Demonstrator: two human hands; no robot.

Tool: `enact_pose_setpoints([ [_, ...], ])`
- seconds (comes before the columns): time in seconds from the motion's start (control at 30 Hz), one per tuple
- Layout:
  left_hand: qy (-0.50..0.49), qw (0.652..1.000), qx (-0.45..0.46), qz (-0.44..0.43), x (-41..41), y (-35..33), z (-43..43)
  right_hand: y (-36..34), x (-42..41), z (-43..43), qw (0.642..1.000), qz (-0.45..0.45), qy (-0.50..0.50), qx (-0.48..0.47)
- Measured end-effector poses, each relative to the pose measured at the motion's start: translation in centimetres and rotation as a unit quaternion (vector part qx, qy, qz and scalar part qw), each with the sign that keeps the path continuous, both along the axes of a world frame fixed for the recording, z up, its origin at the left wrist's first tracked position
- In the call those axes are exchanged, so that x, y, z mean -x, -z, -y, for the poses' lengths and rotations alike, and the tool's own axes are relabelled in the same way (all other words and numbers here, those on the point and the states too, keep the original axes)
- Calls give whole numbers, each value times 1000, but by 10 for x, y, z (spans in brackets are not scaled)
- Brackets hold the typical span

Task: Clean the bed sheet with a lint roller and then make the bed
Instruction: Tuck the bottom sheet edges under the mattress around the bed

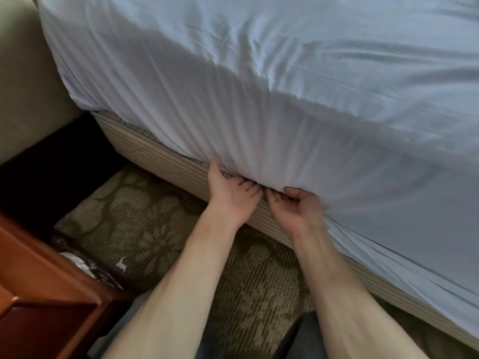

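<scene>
Patterned olive carpet (155,229), reddish wooden nightstand (39,294)

Bed sheet (285,99): cut off by top and right edges.
Left hand (229,195): tips of fingers (247,186) hidden under the sheet's hem.
Right hand (296,207): blurred; hold on hem unclear.
Nightstand (39,294): cropped at left and bottom edges.
White scrap (121,264) on carpet (181,255): too small to identify.

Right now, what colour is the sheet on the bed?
The wrinkled fabric bed sheet is pale blue, plain with no pattern; the head view shows it best.
</scene>
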State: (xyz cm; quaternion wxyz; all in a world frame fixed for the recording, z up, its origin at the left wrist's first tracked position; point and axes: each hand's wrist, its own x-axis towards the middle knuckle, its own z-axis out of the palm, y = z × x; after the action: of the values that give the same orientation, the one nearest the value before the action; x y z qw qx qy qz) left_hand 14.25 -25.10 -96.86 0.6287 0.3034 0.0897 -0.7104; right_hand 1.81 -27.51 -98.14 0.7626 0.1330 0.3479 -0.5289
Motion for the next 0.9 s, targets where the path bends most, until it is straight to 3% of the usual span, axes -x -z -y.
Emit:
enact_pose_setpoints([
  [0.3, -4, 997, 71, -13, 25, 21, -6, -3, 22, -2, 985, -100, -139, 1],
  [0.53, -18, 996, 83, -36, 28, 23, -7, -35, 61, -30, 982, -160, -98, -24],
  [0.7, -54, 998, 37, 16, 48, 23, -8, -70, 155, -74, 964, -253, -49, -71],
  [0.8, -10, 998, 19, 64, 63, 11, -22, -90, 185, -91, 956, -283, -19, -67],
  [0.9, 88, 964, 16, 249, 83, 10, -39, -91, 191, -100, 935, -347, -52, -46],
])
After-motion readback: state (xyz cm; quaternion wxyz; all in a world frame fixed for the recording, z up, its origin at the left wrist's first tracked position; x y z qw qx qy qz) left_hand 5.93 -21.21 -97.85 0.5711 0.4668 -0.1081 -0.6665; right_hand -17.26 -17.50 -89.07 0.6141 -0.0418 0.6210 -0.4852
